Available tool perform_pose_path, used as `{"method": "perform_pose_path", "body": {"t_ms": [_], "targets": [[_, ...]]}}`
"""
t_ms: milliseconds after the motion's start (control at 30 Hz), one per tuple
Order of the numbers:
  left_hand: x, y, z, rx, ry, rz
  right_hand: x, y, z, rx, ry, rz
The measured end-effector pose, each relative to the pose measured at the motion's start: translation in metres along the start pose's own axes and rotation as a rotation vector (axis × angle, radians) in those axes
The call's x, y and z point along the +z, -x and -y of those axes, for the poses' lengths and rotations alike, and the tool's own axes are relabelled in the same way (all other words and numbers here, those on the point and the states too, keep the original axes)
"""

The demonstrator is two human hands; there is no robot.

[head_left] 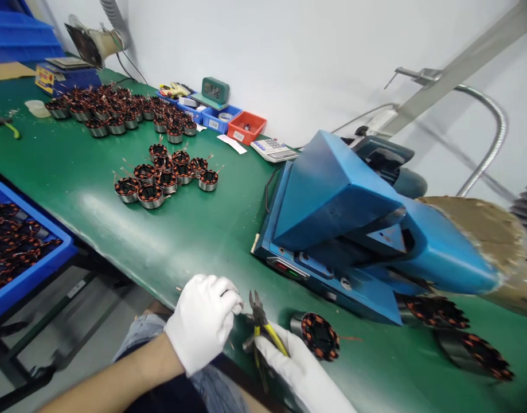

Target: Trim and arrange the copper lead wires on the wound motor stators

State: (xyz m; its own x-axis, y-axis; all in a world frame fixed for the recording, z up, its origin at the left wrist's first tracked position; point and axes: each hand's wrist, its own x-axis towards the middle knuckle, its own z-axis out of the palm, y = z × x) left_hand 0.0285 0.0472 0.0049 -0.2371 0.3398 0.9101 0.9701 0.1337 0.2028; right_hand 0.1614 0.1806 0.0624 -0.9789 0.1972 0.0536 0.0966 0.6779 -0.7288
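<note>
My right hand (298, 364), in a white glove, is wrapped round yellow-handled diagonal cutters (258, 312), whose jaws point up and away from me. My left hand (203, 321), also gloved in white, is closed just left of the cutter jaws; what its fingers hold, if anything, is hidden. Right of the cutters, a wire-wound motor stator (319, 335) lies tilted on the green table (194, 246), one copper lead sticking out to its right.
A blue machine (332, 212) stands at right, with more stators (473, 350) beside it. A stator group (164, 175) sits mid-table, and a larger cluster (112, 109) farther back. At left is a blue crate (52, 258) of stators. Small bins (246, 127) and a calculator (274, 150) line the wall.
</note>
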Motion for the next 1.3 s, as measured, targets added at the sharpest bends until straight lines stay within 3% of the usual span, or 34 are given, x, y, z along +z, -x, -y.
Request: {"method": "perform_pose_path", "body": {"t_ms": [133,267,400,533,667,733,833,900,1000,1133,1300], "targets": [[0.001,0.001,0.000,0.019,-0.028,-0.067,-0.001,-0.001,-0.005,0.076,0.398,-0.045],[0.000,0.001,-0.001,0.001,-0.005,-0.032,0.001,0.005,-0.014,0.168,0.426,-0.064],[0.001,0.001,-0.002,-0.014,0.017,-0.022,0.006,0.004,-0.032,0.266,0.322,-0.096],[-0.004,0.000,0.003,0.011,0.014,0.016,0.008,-0.006,-0.045,0.223,0.101,-0.176],[-0.022,-0.008,0.013,0.272,0.061,0.127,0.007,-0.016,-0.048,0.077,-0.089,-0.251],[-0.032,-0.012,0.012,0.339,0.046,0.122,0.010,-0.018,-0.046,0.015,-0.160,-0.303],[-0.036,-0.016,0.002,0.145,-0.097,0.076,0.018,-0.021,-0.041,-0.040,-0.105,-0.426],[-0.030,-0.015,-0.004,-0.040,-0.204,0.134,0.024,-0.022,-0.035,-0.026,-0.165,-0.484],[-0.016,-0.010,-0.005,-0.103,-0.186,0.159,0.027,-0.021,-0.022,0.043,-0.373,-0.392],[-0.003,-0.002,0.006,0.045,-0.019,-0.082,0.019,-0.013,-0.013,0.025,-0.500,-0.257],[-0.003,-0.002,0.010,0.067,0.088,-0.144,0.000,-0.013,-0.029,0.009,-0.178,-0.105]]}}
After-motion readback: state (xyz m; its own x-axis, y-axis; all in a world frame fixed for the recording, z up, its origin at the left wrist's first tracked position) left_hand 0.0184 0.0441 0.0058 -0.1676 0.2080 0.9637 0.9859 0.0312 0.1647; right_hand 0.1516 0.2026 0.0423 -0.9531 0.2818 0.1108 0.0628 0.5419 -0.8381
